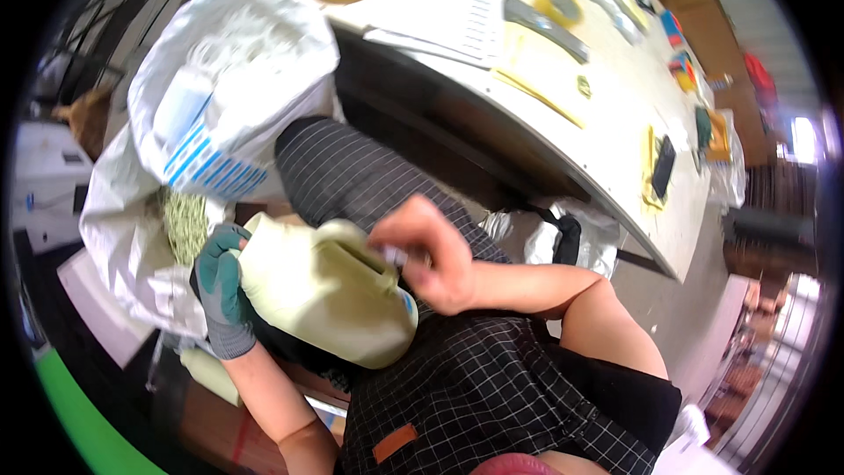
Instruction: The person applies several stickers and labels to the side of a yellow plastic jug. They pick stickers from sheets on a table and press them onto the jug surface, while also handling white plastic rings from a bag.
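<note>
A pale yellow-green plastic jug (308, 295) with a moulded handle lies tilted across my lap. My left hand (223, 277), in a green and grey glove, is closed round its left end. My bare right hand (428, 255) is curled in a fist just by the jug's handle. Something small and whitish shows in its fingers, too blurred to name. Under the jug are my dark striped trousers and checked apron (466, 378).
A white sack (237, 79) of pale plastic scraps stands at the far left, near another sack (132, 237) with greenish trimmings. On the right, a worktable (615, 132) carries paper sheets (440, 4), tape rolls (558, 6) and a phone (664, 165). A similar pale bottle (209, 376) lies lower left.
</note>
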The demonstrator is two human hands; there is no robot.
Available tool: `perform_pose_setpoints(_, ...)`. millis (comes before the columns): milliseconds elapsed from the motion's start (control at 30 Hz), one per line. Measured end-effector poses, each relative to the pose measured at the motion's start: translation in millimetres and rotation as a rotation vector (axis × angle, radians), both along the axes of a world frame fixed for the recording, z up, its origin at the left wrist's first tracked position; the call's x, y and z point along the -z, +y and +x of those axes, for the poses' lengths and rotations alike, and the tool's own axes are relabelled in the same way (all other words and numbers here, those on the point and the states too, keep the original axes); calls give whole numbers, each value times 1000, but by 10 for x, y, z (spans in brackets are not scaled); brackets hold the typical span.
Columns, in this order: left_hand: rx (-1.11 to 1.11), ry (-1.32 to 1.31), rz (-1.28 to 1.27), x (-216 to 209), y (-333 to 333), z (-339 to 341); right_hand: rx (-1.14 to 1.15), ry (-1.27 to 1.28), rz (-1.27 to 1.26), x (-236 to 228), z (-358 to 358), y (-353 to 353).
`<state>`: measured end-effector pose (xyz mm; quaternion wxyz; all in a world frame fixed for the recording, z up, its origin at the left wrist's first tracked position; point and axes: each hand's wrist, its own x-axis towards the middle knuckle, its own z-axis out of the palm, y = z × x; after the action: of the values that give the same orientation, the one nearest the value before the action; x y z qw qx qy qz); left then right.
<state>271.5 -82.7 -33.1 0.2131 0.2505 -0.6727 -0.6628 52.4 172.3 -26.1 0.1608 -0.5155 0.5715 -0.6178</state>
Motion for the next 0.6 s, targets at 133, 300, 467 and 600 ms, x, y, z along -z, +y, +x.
perform_pose_setpoints(133,-219,-466,-633,394,0,-290,556,95,219,25,-887,568)
perform_pose_setpoints(300,120,-195,-1016,-515,665,-1611,1153,381,535,197,-1977,1742)
perform_pose_setpoints(467,662,81,-1319,-201,1857,-3241,1155,484,554,429,-2308,1930)
perform_pose_setpoints(600,705,176,-1350,431,2425,-4105,1181,594,623,547,-2378,1812)
